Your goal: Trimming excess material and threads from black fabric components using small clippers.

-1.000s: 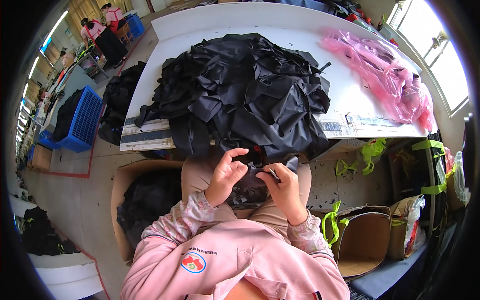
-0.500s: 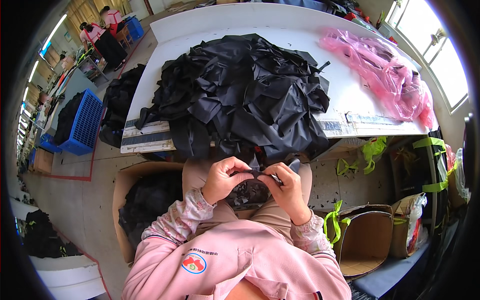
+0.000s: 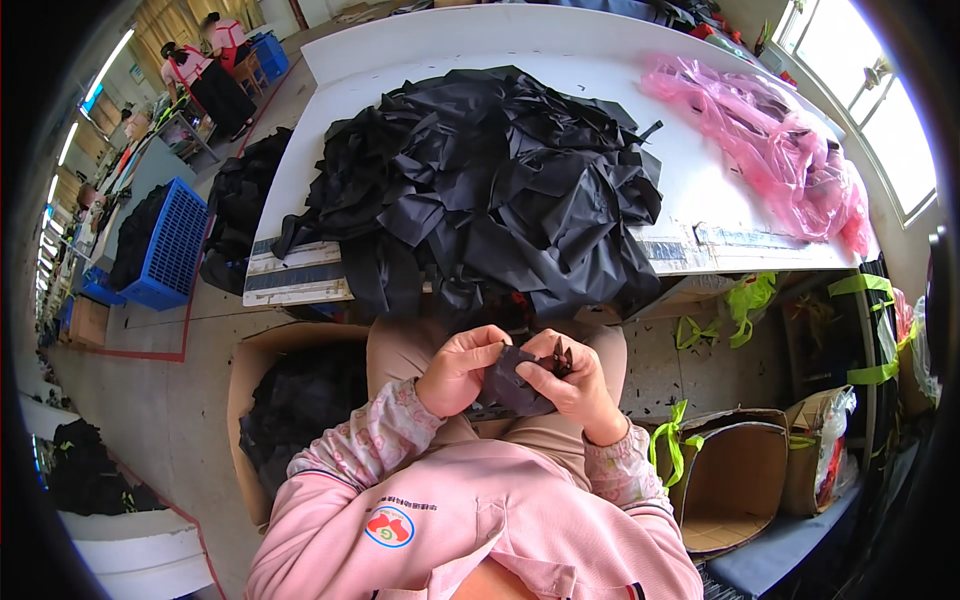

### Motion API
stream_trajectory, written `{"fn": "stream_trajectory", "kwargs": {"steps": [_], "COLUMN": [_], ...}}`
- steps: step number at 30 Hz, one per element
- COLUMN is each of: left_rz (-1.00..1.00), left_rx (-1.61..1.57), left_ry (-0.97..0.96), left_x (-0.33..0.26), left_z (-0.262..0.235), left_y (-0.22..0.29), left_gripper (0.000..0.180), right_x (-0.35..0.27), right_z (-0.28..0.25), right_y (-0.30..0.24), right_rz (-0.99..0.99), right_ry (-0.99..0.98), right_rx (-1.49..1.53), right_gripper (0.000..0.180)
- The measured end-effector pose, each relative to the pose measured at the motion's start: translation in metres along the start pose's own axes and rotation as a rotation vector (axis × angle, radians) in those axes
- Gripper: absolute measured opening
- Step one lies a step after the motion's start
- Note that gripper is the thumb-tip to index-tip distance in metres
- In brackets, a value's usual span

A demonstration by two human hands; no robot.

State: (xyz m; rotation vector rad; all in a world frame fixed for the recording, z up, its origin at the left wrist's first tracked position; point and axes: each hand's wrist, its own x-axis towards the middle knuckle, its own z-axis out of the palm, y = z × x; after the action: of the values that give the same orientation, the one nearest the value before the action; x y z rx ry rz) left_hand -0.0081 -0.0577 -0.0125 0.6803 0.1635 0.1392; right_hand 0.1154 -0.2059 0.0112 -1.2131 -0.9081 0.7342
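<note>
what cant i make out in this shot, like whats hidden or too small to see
Head view:
- Handles of the dark snips: covered by the right hand.
- Part of the black fabric piece: behind the right thumb and fingers.
- Contents of the pink plastic bag: masked by crumpled folds.
- Tabletop under the black fabric heap: covered.
- The co-workers' hands: too small.
</note>
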Motion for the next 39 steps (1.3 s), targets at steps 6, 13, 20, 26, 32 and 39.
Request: {"fn": "stream_trajectory", "kwargs": {"steps": [6, 13, 20, 26, 32, 39], "left_rz": [0.107, 0.139, 0.315, 0.015, 0.151, 0.337], "left_rx": [0.081, 0.495, 0.801, 0.405, 0.217, 0.468], "left_ry": [0.041, 0.104, -0.004, -0.102, -0.065, 0.039], "left_x": [-0.006, -0.019, -0.014, -0.014, -0.009, -0.01], "left_z": [0.013, 0.016, 0.011, 0.011, 0.028, 0.013], "left_y": [-0.006, 0.002, 0.002, 0.014, 0.012, 0.003], "left_gripper": [0.011, 0.017, 0.02, 0.013, 0.015, 0.013], "right_x": [-0.003, -0.003, -0.001, 0.001, 0.005, 0.005], "right_z": [0.004, 0.005, 0.006, -0.007, -0.003, 0.0], "right_y": [0.0, -0.002, -0.007, 0.005, 0.009, 0.005], "right_rz": [0.06, 0.099, 0.065, 0.112, 0.13, -0.032], "right_ry": [0.073, 0.183, 0.18, -0.004, 0.019, 0.261], "right_rx": [-0.006, -0.151, -0.261, 0.209, 0.272, -0.506], "right_gripper": [0.014, 0.017, 0.016, 0.011, 0.021, 0.019]}}
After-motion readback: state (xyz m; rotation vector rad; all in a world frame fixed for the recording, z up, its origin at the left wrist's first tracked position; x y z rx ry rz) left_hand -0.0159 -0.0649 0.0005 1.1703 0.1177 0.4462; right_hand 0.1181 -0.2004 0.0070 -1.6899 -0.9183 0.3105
